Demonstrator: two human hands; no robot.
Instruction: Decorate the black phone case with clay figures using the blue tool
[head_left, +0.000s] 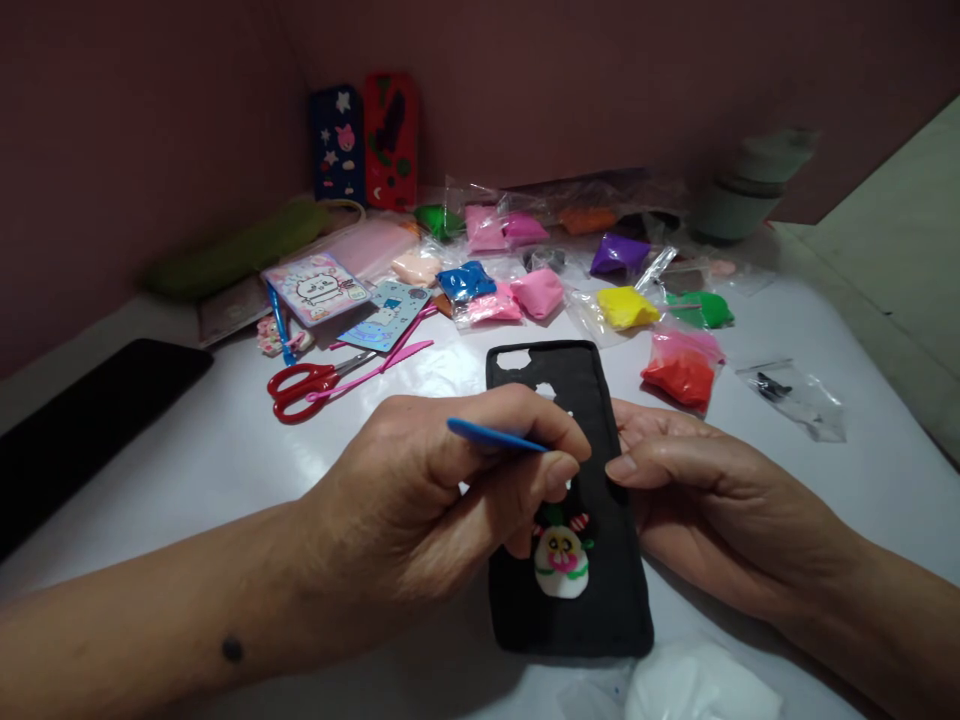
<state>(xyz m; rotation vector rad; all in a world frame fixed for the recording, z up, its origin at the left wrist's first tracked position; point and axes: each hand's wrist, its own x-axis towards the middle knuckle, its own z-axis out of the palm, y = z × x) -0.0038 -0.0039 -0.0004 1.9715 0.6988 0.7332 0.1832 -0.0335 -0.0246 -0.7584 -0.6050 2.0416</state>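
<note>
One rectangular black phone case [626,590] sits at the glossy white tabletop [757,650], its camera cutout at the far left corner. The left hand [450,490] pinches a slim blue plastic tool [491,436] between thumb and index finger, above the case. The right hand [712,490] grips the case's right edge, thumb on top and fingers partly hidden beneath. A rounded white figure with a pink muzzle and green trim [564,572] decorates the near half; small white pieces [545,390] show farther up (partly covered by the left hand). Red-handled metal scissors [307,388] lie beyond the left hand, and a clear packet with a red lump [679,388] lies beyond the right.
</note>
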